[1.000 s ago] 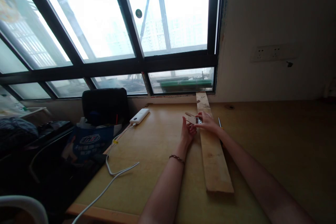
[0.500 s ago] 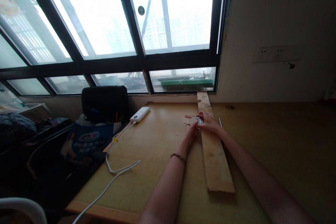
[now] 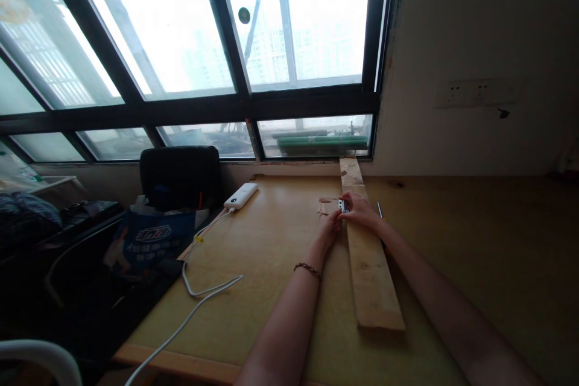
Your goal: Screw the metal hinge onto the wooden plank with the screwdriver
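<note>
A long wooden board [image 3: 371, 271] lies lengthwise on the table, its far end by the window. Over its left edge, my left hand [image 3: 332, 221] and my right hand [image 3: 359, 208] both grip a small silver metal hinge [image 3: 344, 205] with holes in it. My left fingers pinch its near left side, while the right fingers close on it from the right, above the board. A short wooden piece [image 3: 327, 205] with a splintered end lies just left of the hinge. Beyond my right wrist, a thin metal shaft [image 3: 380, 210] shows, perhaps a screwdriver; my forearm hides the rest.
On the table [image 3: 280, 265], a white power bank [image 3: 241, 196] sits near the left edge, with a white cable [image 3: 199, 295] trailing toward me. A black chair [image 3: 180, 175] and a blue bag [image 3: 151, 241] stand left of the table. A window and wall bound the far side.
The hinge has tilted slightly between my fingers. My hands stay at nearly the same spot, and the board has not moved.
</note>
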